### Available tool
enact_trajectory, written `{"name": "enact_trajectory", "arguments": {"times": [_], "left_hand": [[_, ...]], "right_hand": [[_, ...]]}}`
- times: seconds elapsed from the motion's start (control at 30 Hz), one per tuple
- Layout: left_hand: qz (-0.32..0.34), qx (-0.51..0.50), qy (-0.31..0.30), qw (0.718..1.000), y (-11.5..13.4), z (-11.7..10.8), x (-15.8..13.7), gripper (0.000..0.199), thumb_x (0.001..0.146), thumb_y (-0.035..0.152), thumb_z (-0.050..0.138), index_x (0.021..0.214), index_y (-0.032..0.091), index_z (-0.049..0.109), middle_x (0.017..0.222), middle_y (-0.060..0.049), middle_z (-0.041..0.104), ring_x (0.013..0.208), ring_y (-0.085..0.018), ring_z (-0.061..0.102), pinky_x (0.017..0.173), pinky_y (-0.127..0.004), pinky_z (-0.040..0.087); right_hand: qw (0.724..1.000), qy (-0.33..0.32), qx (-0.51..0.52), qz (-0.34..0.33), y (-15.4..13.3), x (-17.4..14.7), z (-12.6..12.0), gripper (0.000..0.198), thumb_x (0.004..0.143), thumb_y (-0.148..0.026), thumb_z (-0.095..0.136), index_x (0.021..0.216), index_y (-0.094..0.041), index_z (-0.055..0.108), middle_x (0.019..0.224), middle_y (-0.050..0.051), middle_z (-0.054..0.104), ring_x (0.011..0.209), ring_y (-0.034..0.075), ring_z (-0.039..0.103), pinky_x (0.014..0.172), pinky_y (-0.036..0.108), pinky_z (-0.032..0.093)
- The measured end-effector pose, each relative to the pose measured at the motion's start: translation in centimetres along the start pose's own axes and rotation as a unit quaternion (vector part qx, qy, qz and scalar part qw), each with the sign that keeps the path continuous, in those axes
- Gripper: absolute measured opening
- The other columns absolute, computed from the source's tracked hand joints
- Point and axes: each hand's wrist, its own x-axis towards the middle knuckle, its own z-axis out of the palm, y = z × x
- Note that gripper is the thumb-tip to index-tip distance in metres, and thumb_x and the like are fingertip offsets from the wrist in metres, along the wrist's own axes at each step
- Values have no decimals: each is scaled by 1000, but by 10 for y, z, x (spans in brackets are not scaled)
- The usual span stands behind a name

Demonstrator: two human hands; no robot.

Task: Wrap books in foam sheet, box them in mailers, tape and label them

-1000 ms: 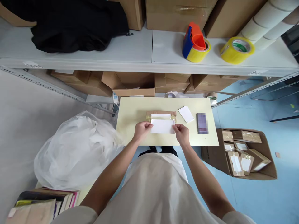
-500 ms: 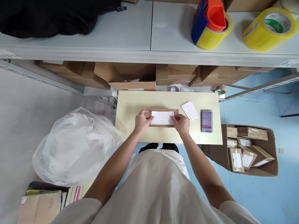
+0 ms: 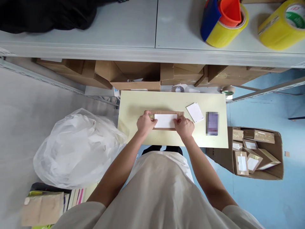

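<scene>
The box [image 3: 168, 112] is partly hidden by paper [image 3: 166, 121] and the left hand [image 3: 145, 123]; the purple item [image 3: 212, 123], right, is blurred; black cloth [image 3: 47, 14], far left, is cropped.

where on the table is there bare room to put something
The tabletop is bare between its left edge and the left hand, and along its far edge behind the carton. Crowded: the middle, with the right hand and white label, and the right side, where white cards and a purple item leave narrow gaps.

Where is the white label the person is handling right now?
In the head view, the white label is over the brown cardboard box near the middle of the pale table, between the left hand and the right hand.
</scene>
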Motion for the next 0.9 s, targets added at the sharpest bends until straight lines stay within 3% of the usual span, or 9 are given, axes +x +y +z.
{"name": "enact_trajectory", "arguments": {"times": [0.13, 0.2, 0.33, 0.4, 0.47, 0.57, 0.7, 0.8, 0.9], "left_hand": [[-20, 61, -7, 998, -5, -10, 7, 61, 63, 44, 76, 114, 20, 51, 83, -7, 71, 89, -28, 66, 72, -33, 47], [8, 56, 2, 998, -9, -13, 6, 57, 68, 40, 72, 117, 18, 51, 86, -8, 70, 90, -28, 65, 75, -34, 48], [223, 69, 28, 972, -8, -4, -10, 35, 85, 29, 53, 117, 17, 55, 121, -15, 61, 119, -29, 53, 99, -40, 39], [341, 94, -14, 935, -3, 9, -20, 44, 87, 28, 47, 129, 16, 50, 142, -14, 46, 136, -29, 35, 110, -43, 26], [393, 124, -60, 909, 1, 23, -26, 57, 86, 28, 45, 142, 15, 38, 151, -12, 34, 143, -28, 21, 115, -46, 15], [393, 158, -81, 902, 0, 37, -26, 66, 87, 32, 44, 148, 14, 27, 155, -11, 27, 145, -27, 14, 117, -48, 5], [366, 163, -60, 914, -12, 36, -18, 68, 88, 48, 42, 148, 18, 27, 157, -11, 20, 145, -30, 12, 116, -53, 1], [283, 146, -22, 948, -20, 30, -12, 69, 87, 53, 42, 148, 23, 27, 158, -11, 14, 145, -33, 7, 113, -60, 2], [152, 76, -10, 985, -32, 27, -8, 75, 88, 55, 40, 150, 21, 17, 159, -14, 6, 145, -35, 4, 111, -63, 11]], "right_hand": [[999, 21, -35, -8, 7, 0, -3, 30, 84, -41, 55, 102, -17, 61, 83, 12, 69, 81, 26, 62, 78, 37, 36], [999, 42, -27, -12, 16, -2, -5, 38, 85, -43, 54, 113, -17, 57, 88, 12, 69, 85, 26, 61, 80, 37, 37], [991, 95, 4, -93, 21, -13, -2, 41, 93, -35, 41, 128, -16, 51, 116, 17, 62, 111, 30, 53, 91, 41, 36], [980, 64, 21, -185, 11, -20, 5, 50, 94, -37, 36, 138, -14, 42, 136, 19, 49, 129, 31, 40, 100, 44, 32], [964, 2, 17, -264, 0, -26, 14, 62, 94, -44, 34, 146, -11, 29, 149, 18, 35, 140, 30, 26, 108, 44, 26], [957, -53, -35, -282, -5, -29, 24, 70, 93, -52, 30, 151, -13, 19, 156, 14, 22, 144, 29, 15, 114, 47, 14], [977, -36, -94, -188, 16, -28, 22, 72, 90, -59, 34, 151, -24, 18, 158, 10, 17, 144, 35, 10, 111, 59, 8], [990, -7, -86, -108, 32, -30, 20, 71, 89, -61, 37, 150, -27, 22, 158, 14, 15, 143, 40, 11, 108, 63, 14], [998, -17, -21, -61, 41, -36, 23, 73, 90, -62, 33, 151, -26, 16, 157, 17, 14, 142, 38, 17, 105, 61, 23]]}}
